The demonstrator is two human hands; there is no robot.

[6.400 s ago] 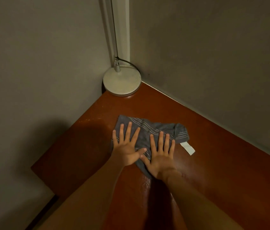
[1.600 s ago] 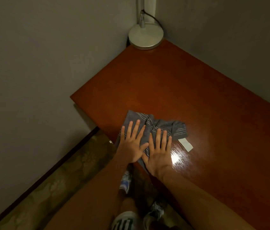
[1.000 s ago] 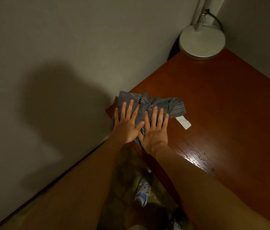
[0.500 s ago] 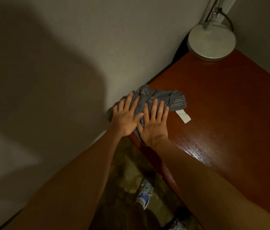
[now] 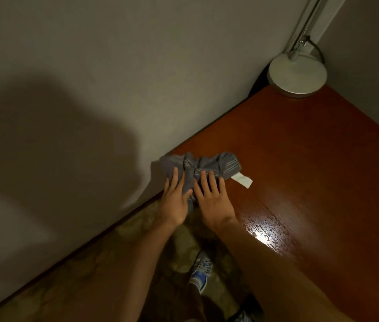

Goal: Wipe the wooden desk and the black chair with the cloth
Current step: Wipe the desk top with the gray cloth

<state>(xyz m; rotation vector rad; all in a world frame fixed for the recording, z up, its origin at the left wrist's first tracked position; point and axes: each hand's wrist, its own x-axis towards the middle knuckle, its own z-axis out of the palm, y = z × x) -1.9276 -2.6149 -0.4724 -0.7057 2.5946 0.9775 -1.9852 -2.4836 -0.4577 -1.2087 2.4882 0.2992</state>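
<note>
The cloth [image 5: 199, 167] is pressed flat at the bench [image 5: 300, 159] corner beside the wall under both hands [image 5: 175, 202] [image 5: 214, 199], fingers spread. Bench wiping is underway; the unwiped surface likely comes next.

Dim corner of grey walls [image 5: 90, 54], patterned carpet [image 5: 104, 275], round white lamp base [image 5: 297, 75].

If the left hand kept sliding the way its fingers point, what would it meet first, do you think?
Probably the wall: the left hand presses the cloth at the desk corner beside it.
</note>
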